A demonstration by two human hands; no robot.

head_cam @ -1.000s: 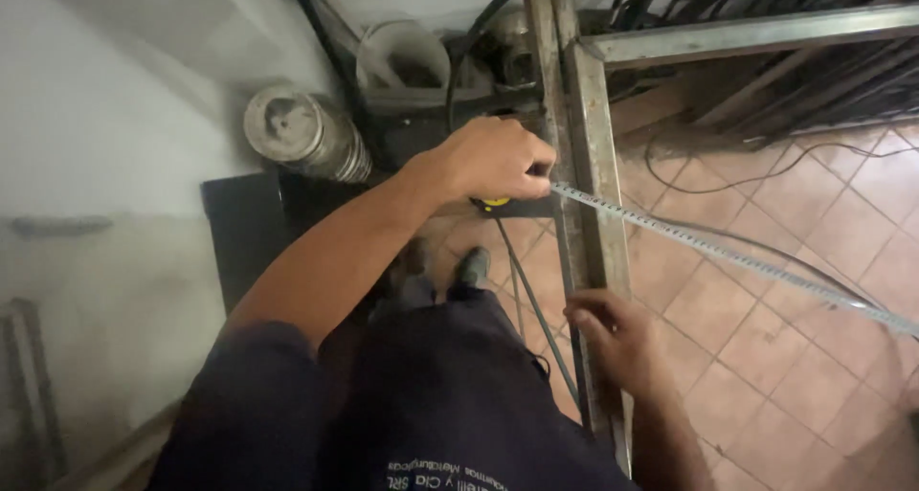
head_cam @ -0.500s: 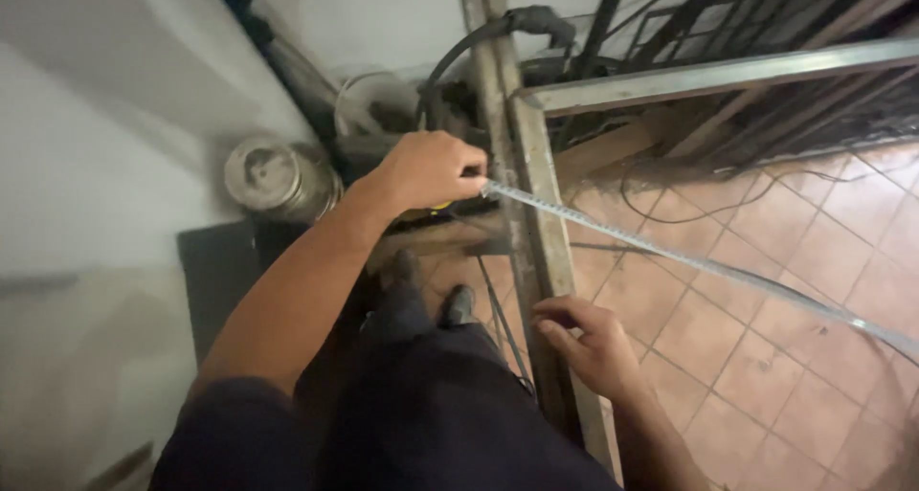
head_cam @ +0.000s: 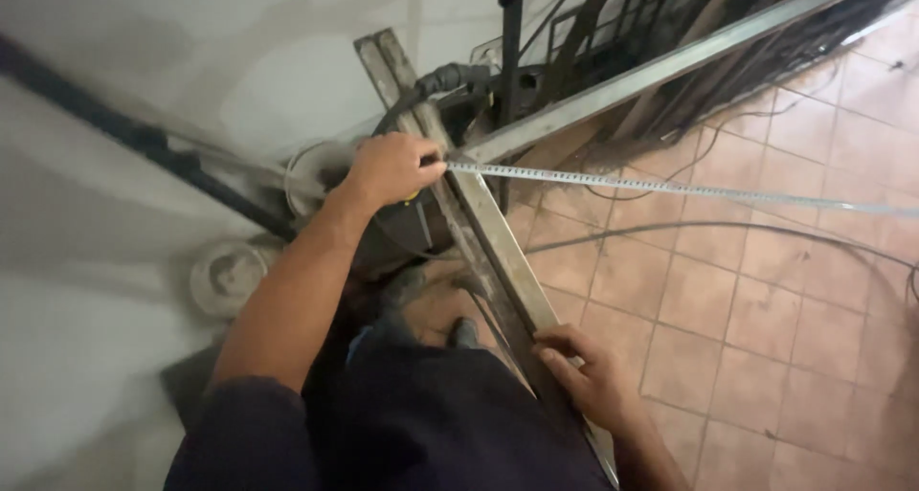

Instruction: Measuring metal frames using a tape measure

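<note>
Left hand [head_cam: 391, 168] closed around a yellow tape measure case [head_cam: 412, 198] at upper centre, against the metal frame [head_cam: 498, 252]. Right hand [head_cam: 589, 376] gripping that frame's lower end, bottom centre. Tape blade [head_cam: 670, 185] stretched rightward over tiled floor [head_cam: 766, 338].

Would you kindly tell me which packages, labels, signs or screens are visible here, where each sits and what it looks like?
No packages, signs or screens show.
Silver steel measuring tape blade: a marked strip stretched from the left hand rightwards over the reddish tiled floor, its marks too small to tell.
</note>
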